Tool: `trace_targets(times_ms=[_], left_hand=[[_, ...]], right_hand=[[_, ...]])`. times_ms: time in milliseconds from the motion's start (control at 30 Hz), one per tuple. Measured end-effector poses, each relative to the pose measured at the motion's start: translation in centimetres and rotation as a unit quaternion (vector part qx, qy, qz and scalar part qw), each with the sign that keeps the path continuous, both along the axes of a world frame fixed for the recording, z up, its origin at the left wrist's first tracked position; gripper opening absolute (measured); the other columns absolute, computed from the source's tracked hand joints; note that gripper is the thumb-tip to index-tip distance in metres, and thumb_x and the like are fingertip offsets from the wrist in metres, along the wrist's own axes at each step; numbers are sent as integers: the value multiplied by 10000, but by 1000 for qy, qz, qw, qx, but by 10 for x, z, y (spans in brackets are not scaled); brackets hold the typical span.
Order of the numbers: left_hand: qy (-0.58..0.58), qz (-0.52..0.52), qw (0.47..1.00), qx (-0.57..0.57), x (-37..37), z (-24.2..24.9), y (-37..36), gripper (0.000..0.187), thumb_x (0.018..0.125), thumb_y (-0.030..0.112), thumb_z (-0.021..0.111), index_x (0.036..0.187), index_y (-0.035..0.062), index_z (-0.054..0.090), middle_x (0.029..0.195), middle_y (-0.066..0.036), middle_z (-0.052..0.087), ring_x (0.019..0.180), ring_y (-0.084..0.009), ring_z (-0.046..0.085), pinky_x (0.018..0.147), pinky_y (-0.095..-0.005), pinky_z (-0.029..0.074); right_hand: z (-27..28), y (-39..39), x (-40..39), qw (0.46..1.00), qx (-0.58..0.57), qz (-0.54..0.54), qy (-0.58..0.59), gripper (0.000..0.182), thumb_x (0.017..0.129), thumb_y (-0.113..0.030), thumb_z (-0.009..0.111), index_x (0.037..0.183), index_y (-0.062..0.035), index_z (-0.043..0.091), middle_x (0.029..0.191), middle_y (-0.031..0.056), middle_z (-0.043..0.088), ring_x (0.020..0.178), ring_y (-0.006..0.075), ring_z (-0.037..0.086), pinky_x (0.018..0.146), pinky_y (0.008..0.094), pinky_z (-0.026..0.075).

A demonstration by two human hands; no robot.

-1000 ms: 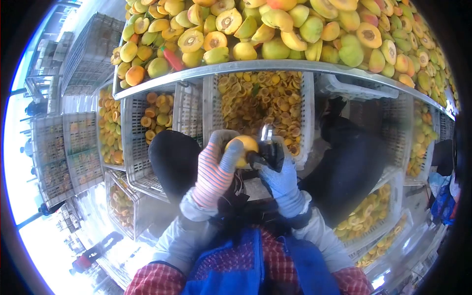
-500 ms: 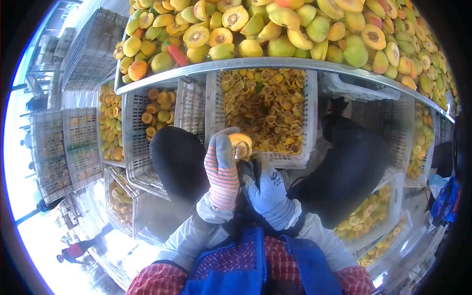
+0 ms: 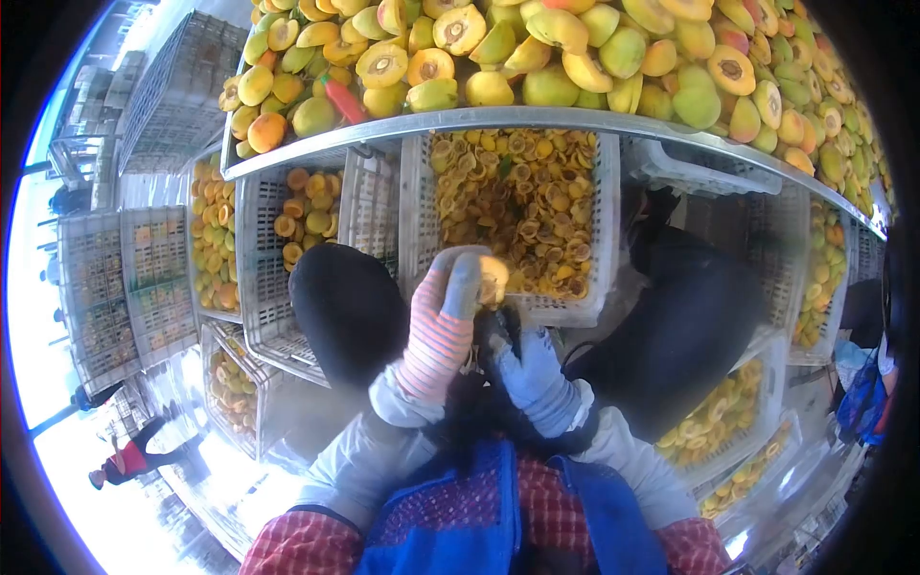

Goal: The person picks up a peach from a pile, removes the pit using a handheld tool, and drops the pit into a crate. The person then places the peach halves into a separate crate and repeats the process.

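Observation:
My left hand (image 3: 441,321), in a pink-striped grey glove, is closed around a halved peach (image 3: 493,279), its cut side to the right. My right hand (image 3: 537,376), in a blue glove, grips a dark-handled tool (image 3: 508,331) just below the fruit. Blur and the fingers hide the tool's working end. Under the hands' far side stands a white crate (image 3: 606,220) holding many hollow yellow-brown fruit scraps (image 3: 517,206).
A metal-edged table (image 3: 537,119) heaped with halved peaches (image 3: 604,57) spans the front; a red object (image 3: 345,100) lies among them. Crates of peaches (image 3: 311,206) stand to the left, others (image 3: 714,417) to the right. A person (image 3: 129,460) is at far left.
My left hand has moved slightly up and right with the peach half, which has turned. The right hand has shifted a little right and down. The distant person has moved.

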State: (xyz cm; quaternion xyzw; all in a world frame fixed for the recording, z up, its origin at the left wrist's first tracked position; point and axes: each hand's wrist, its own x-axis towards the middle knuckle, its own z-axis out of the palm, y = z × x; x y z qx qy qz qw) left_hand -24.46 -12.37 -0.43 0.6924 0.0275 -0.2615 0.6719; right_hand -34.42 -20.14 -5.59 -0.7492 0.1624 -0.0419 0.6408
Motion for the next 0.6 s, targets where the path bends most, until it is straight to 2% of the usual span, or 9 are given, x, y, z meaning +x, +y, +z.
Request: trace_targets(times_ms=[33,67,133,167,233,333,433,533,600], left_hand=[[24,-37,999,-6,7,4,3,319,949,301,506,1039,5,584,902,-35,597,805,-99,526,745,-244,438],[100,-60,992,-54,15,5,7,309,940,283,526,1052,1,585,898,-22,596,802,-86,523,745,-232,432],[76,-89,993,-19,18,6,10,282,940,252,521,1040,-1,596,866,-35,609,770,-85,528,713,-234,440],[22,-97,995,16,18,5,9,278,937,248,524,1030,-2,600,853,-42,613,761,-86,532,703,-236,445],[-83,-110,986,89,14,4,11,269,931,240,529,1012,-4,607,827,-56,621,743,-88,542,685,-239,454],[-167,-122,975,87,10,-10,15,273,920,253,548,998,0,613,808,-68,627,734,-88,553,673,-243,465],[-104,-139,984,50,8,-9,18,309,917,290,546,1011,3,612,829,-68,631,765,-101,562,705,-248,470],[-64,-132,988,39,3,-19,24,344,916,321,530,1007,0,612,836,-64,631,772,-107,567,717,-250,467],[-84,-143,985,54,2,-24,29,424,921,403,520,1010,-2,612,824,-51,625,763,-85,558,706,-236,453]], right_hand=[[-1,0,0,998,57,0,18,416,849,-222,584,1158,43,497,922,227,608,810,406,587,699,440,467],[-4,3,-1,999,27,-13,-19,396,862,-227,573,1151,33,501,907,208,609,789,378,591,683,419,470],[-11,9,-3,994,-39,-45,-94,357,888,-238,550,1138,13,509,877,169,613,748,321,599,652,375,476],[-9,10,-5,992,104,-40,-58,335,903,-257,536,1122,-4,513,837,140,601,688,277,581,600,347,463],[1,10,-7,930,367,-4,12,307,929,-302,508,1083,-37,518,754,85,566,576,193,531,501,293,425],[20,-8,-2,750,639,98,138,323,952,-401,471,998,-85,515,628,8,474,431,85,402,371,222,322],[27,-9,0,669,723,109,133,402,930,-502,454,921,-102,497,559,-16,393,372,73,319,321,224,259],[21,-8,-3,592,780,130,157,441,917,-545,436,897,-110,501,555,-32,358,385,63,314,328,205,255],[19,-7,-4,587,780,126,175,439,921,-541,430,892,-110,506,553,-35,355,386,60,314,327,198,251]])
